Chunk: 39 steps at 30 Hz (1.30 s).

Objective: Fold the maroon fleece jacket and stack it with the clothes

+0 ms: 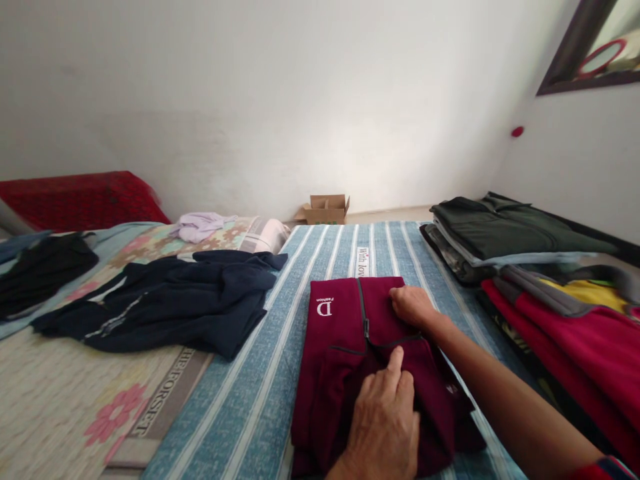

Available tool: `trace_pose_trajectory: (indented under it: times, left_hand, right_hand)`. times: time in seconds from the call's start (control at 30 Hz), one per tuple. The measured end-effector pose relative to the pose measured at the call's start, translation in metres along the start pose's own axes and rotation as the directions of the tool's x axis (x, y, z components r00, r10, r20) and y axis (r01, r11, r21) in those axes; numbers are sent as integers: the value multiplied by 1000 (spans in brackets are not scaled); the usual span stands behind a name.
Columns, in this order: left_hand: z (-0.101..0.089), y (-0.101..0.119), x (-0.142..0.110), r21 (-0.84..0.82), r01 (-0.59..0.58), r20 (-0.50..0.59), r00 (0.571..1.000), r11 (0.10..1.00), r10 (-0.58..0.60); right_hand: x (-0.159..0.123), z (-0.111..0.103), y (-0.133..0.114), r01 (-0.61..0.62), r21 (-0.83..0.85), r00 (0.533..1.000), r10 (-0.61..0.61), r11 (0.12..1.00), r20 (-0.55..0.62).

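A maroon zip-up jacket (337, 300) with a white "D Fashion" print lies folded on the blue striped bedding, its upper section facing up and its grey zip running down the middle. My right hand (413, 305) reaches across from the right, fingers curled closed on the jacket's far right edge. Nearer to me, my left hand (385, 413) rests on the lower part of the jacket, where the cloth is rumpled. Its index finger is stretched out over the fabric, and the other fingers are partly bent. Beneath both hands, the jacket's underlying layers are mostly hidden.
Left of the jacket, a dark navy garment (185, 300) lies spread out, with a black garment (50, 267) and a lilac cloth (200, 227) beyond. Stacked dark green clothes (505, 230) and red clothes (580, 347) sit at right. A cardboard box (326, 210) stands by the wall.
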<state>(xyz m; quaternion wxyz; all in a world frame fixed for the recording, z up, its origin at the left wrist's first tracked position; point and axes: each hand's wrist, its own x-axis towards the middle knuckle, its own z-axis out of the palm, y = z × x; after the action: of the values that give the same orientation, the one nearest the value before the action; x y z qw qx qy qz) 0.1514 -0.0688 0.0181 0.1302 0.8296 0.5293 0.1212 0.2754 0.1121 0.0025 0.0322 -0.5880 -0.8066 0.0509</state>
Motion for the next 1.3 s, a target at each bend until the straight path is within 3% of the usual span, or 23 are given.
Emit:
trace_pose_trajectory:
  times: [0.2, 0.43, 0.63, 0.77, 0.83, 0.93, 1.0, 1.07, 1.17, 1.3]
  left_hand:
    - [5, 0, -3, 38, -23, -40, 999, 999, 25]
    - [4, 4, -5, 16, 20, -59, 998, 1000, -19]
    - [-1, 6, -2, -26, 39, -43, 998, 999, -40]
    - [-2, 8, 0, -40, 36, -52, 998, 999, -38]
    - [0, 7, 0, -53, 34, -76, 996, 998, -38]
    - [3, 6, -2, -89, 16, -115, 993, 996, -27]
    - [5, 4, -2, -116, -3, -128, 992, 993, -12]
    - [7, 4, -3, -136, -29, -139, 990, 990, 9]
    - [10, 5, -4, -142, -68, -155, 987, 988, 46]
    - [10, 12, -10, -143, -81, -150, 987, 986, 60]
  right_hand:
    - [-17, -16, 27, -245, 103, 963, 254, 964, -87]
    - [-88, -16, 56, -459, 317, 846, 517, 830, -128]
    - [-157, 9, 65, -430, 326, 862, 490, 842, -127]
    - [-187, 17, 62, -492, 266, 812, 547, 829, -205]
    - [-193, 16, 50, -368, 396, 813, 498, 842, -303]
    - [-192, 7, 19, 15, 587, 838, 311, 809, -449]
    - [-185, 0, -2, 191, 606, 850, 178, 772, -495]
    - [-175, -5, -18, 293, 587, 848, 78, 755, -524]
    - [-159, -4, -28, 323, 553, 858, 9, 768, -513]
    - [-149, 12, -29, 200, 494, 905, 34, 846, -423]
